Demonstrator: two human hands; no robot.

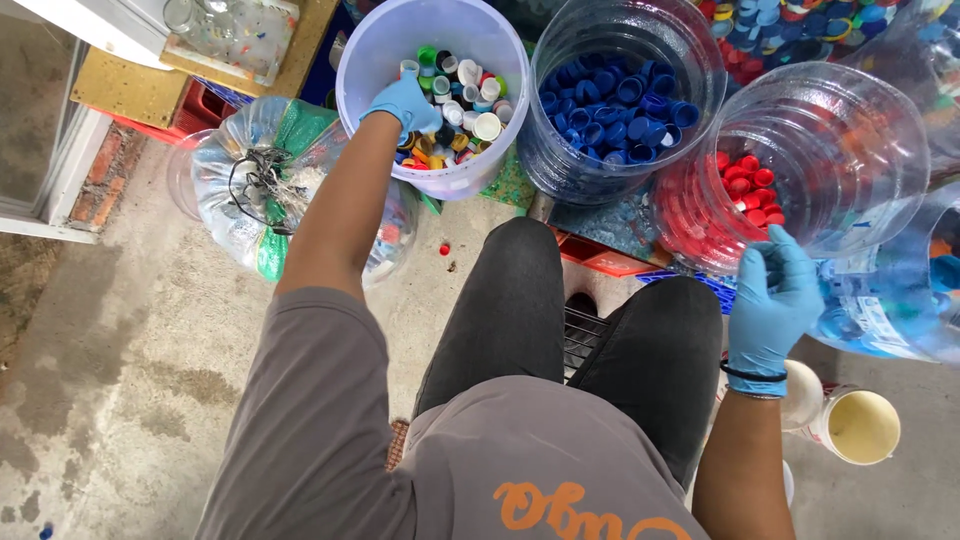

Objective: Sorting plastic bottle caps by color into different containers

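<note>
left hand point(405, 103) in blue glove, fingers curled down into white round plastic bucket point(365, 60), buried among mixed-colour plastic bottle caps point(460, 105); grip on cap: cannot tell. right hand point(775, 300) gloved, fingers bunched, pinching nothing visible, well right of bucket, at rim of clear ribbed plastic jar point(850, 170) with red caps point(745, 180). clear jar of blue caps point(615, 110) just right of bucket. knotted clear bag point(270, 180) left of bucket.

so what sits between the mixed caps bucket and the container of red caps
In the head view, the clear container of blue caps stands between the white bucket of mixed caps and the red caps container.
</note>
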